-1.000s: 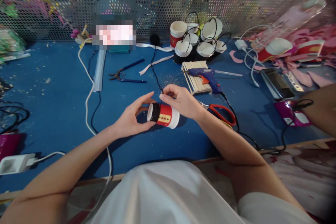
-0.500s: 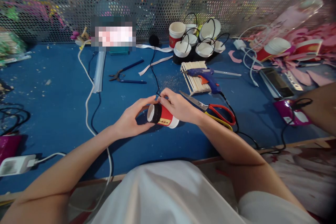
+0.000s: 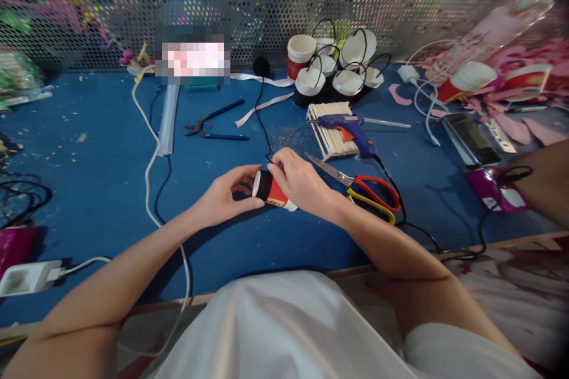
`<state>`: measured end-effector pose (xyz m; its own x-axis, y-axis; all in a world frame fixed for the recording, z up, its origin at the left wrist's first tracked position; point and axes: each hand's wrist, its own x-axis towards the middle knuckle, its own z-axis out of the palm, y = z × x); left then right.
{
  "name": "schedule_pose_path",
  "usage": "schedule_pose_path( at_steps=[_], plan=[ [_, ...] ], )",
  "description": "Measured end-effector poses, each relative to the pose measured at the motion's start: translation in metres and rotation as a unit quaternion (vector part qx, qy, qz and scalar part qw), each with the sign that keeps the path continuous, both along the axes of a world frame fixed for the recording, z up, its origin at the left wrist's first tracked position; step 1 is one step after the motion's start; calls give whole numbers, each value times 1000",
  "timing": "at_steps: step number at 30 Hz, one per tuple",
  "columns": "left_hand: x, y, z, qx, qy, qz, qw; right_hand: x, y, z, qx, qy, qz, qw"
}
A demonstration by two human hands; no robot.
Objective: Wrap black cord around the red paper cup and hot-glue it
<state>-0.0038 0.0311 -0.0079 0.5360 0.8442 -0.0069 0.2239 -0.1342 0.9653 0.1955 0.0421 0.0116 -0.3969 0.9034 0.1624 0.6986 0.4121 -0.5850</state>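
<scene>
A red paper cup (image 3: 279,193) lies on its side between my hands, just above or on the table. Black cord is wound in a wide band around its white-rimmed end. My left hand (image 3: 227,194) curls around that end, thumb below and fingers behind. Over the cup's other half is my right hand (image 3: 304,182), its thumb and forefinger pinched where the black cord (image 3: 264,127) meets the cup. That cord runs back to a black ball of cord (image 3: 261,66) by the mesh. The fingertips behind the cup are partly hidden.
Scissors (image 3: 340,176) and a blue glue gun (image 3: 351,124) on a stick bundle lie to the right. Pliers (image 3: 208,127) rest farther back. Several cord-handled cups (image 3: 349,84) stand by the mesh screen (image 3: 267,6). Another person's arm (image 3: 544,183) reaches in at right.
The cup has turned slightly and its band faces more sideways. My left fingers have shifted around the wrapped end; my right hand has moved little, covering more of the cup.
</scene>
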Motion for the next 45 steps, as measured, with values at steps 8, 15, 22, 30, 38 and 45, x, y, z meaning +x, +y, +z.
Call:
schedule_pose_path(
  at_steps=[8, 15, 22, 30, 38, 45],
  plan=[
    [2, -2, 4, -18, -17, 1, 1000, -7, -9, 0, 47, -55, 22, 997],
    [1, -2, 5, 33, 0, -19, 999, -1, -1, 7, 3, 65, 57, 996],
    [-1, -4, 6, 30, 47, -21, 998, 2, 3, 9, -21, 130, 65, 989],
    [-3, -3, 5, 58, 24, -22, 998, -2, 3, 1, -11, 147, 42, 988],
    [8, -6, 13, 44, 37, 31, 998, -8, -1, -3, 30, 138, 31, 990],
    [14, -8, 16, 46, 37, 59, 996, -10, -5, -3, 35, 141, 29, 989]
  ],
)
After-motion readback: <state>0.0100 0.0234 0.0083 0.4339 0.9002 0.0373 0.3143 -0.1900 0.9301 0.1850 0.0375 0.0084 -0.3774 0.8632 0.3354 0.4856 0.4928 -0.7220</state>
